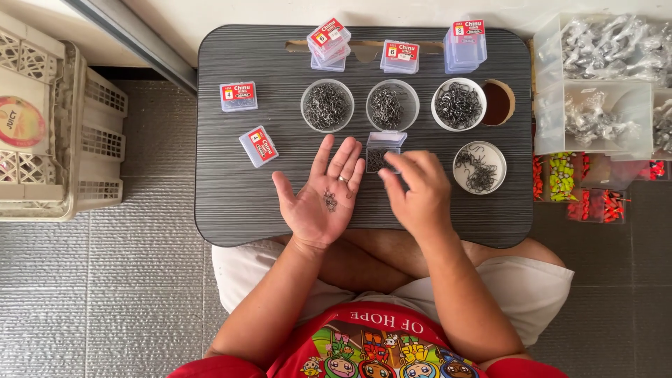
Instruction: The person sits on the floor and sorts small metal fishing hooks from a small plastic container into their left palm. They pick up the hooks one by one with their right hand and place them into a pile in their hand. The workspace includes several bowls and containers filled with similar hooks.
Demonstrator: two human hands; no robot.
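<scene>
Fish hooks (330, 201) in a small dark cluster on the palm of the left hand (320, 198), held flat, palm up, fingers spread, a ring on one finger. Right hand (414, 190) just beside, palm down, fingertips pinched over an open clear plastic hook box (383, 152); whether anything is pinched cannot be told. Both hands above a dark lap table (231, 203). Four white bowls of hooks (327, 106) behind, closed labelled boxes (258, 145) to the left, trays of bagged tackle (602, 84) at right.

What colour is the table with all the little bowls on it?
The table is dark grey with fine stripes, seen from the head view.
</scene>
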